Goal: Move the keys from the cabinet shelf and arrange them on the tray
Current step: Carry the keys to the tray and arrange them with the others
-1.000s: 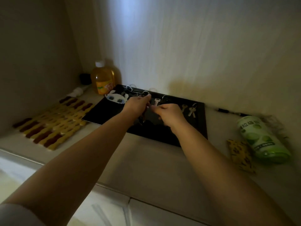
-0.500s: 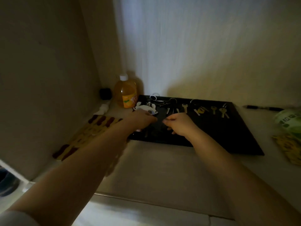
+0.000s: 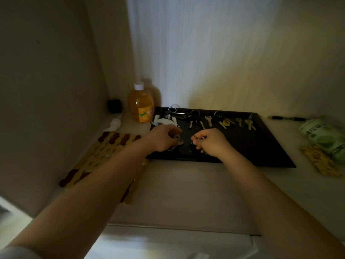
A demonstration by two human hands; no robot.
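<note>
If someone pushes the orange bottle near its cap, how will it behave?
The bottle looks nearly full, so probably heavy and steady. It stands upright and tall; a push near the cap may tip it. Its rounded body might then roll.

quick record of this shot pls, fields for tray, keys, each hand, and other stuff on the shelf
tray: black tray flat on the shelf, against the back wall
keys: several keys lined along the tray's far edge; white pixel-style keychain at the far left corner
left hand: left hand over the tray's left part, fingers curled on a small keyring item
right hand: right hand over the tray's middle, pinching something small; too dim to identify
left of tray: orange bottle, brown and yellow mat
right of tray: pen, green packet
</note>
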